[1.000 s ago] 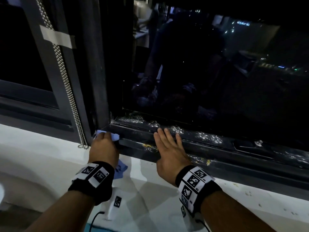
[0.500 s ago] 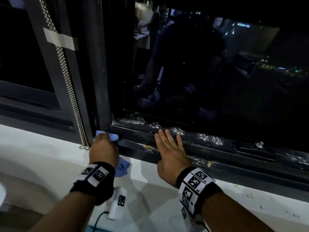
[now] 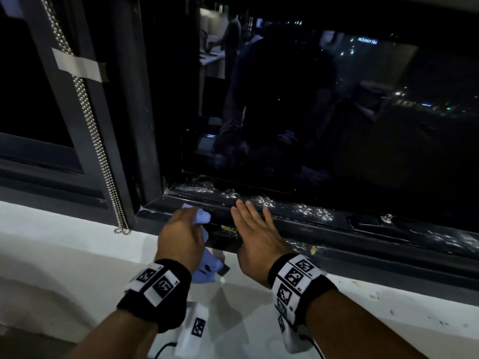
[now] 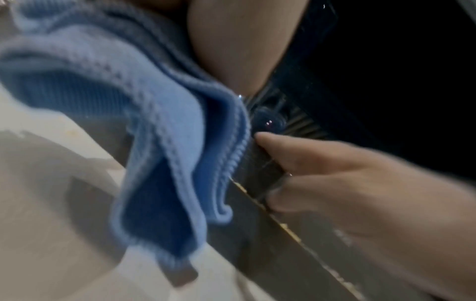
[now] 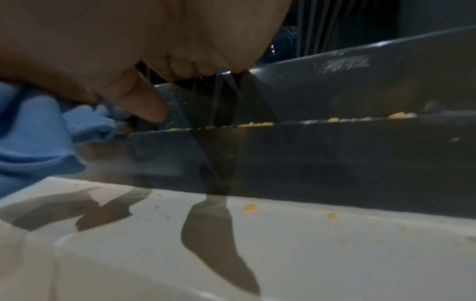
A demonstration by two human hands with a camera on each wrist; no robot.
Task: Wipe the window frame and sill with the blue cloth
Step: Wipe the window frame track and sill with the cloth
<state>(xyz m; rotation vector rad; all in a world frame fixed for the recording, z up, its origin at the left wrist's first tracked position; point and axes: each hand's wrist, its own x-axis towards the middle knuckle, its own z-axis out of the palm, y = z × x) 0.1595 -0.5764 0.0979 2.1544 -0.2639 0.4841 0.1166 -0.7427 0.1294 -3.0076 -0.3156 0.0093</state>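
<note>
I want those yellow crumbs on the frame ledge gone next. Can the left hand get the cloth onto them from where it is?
Probably yes. The left hand holds the cloth on the frame, and the crumbs lie just to its right. Only the right hand, flat on the frame beyond them, may need to shift.

Your left hand (image 3: pixel 181 235) is sitting at lower centre of the head view, knuckles up, fingers curled and gripping. Just right of it, your right hand (image 3: pixel 255 238) is lying flat, fingers (image 3: pixel 250 212) straight and slightly spread, pointing up-frame.
</note>
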